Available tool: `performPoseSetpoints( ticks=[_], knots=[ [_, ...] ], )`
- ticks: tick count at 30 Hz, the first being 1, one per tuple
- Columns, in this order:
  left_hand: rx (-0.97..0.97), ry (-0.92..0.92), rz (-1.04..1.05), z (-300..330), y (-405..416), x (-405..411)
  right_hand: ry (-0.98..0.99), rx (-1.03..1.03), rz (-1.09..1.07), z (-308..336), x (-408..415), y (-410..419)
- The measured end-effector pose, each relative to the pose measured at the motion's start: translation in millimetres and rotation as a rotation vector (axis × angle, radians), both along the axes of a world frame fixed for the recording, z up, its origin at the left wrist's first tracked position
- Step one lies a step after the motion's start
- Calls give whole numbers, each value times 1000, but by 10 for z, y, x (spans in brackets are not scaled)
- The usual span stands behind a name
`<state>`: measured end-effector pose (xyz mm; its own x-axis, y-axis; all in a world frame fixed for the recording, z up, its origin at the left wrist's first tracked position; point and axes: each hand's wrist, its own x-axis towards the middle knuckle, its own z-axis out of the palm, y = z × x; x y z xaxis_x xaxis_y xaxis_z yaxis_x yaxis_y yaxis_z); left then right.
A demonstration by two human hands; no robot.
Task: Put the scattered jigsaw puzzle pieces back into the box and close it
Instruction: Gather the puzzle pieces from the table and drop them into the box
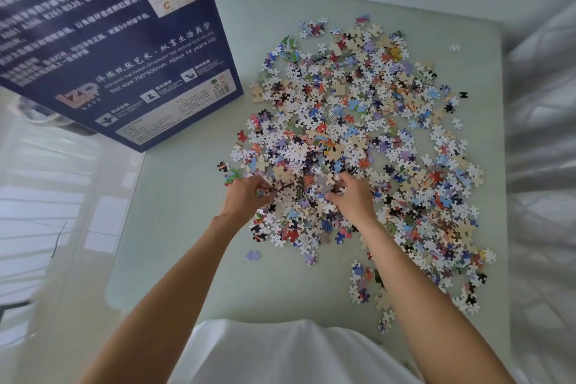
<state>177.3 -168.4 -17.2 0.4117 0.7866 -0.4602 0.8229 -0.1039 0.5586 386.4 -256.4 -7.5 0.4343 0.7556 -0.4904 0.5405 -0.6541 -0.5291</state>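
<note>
A wide heap of small jigsaw pieces (352, 121), white-backed and coloured, covers the middle and right of a pale green table (187, 227). A dark blue puzzle box (109, 40) with white print stands at the table's far left, its printed back facing me; whether it is open is hidden. My left hand (246, 193) and my right hand (349, 193) are both in the near part of the heap, fingers curled around clumps of pieces, about a hand's width apart.
Loose stray pieces lie near the front right table edge (367, 284) and one lilac piece (253, 256) sits alone left of the heap. A glossy floor lies to the left, sheer curtains to the right. My white shirt fills the bottom.
</note>
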Motion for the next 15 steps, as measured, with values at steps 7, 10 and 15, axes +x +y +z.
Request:
performPoseSetpoints(
  ticks=[7, 10, 15],
  knots=[
    [134, -133, 58, 8, -86, -88, 7, 5, -71, -3, -40, 15],
    [41, -8, -30, -59, -162, -105, 11, -58, -5, 18, -82, 41],
    [20, 128, -65, -124, -291, 12, -103, -74, 48, 26, -256, 125]
  ],
)
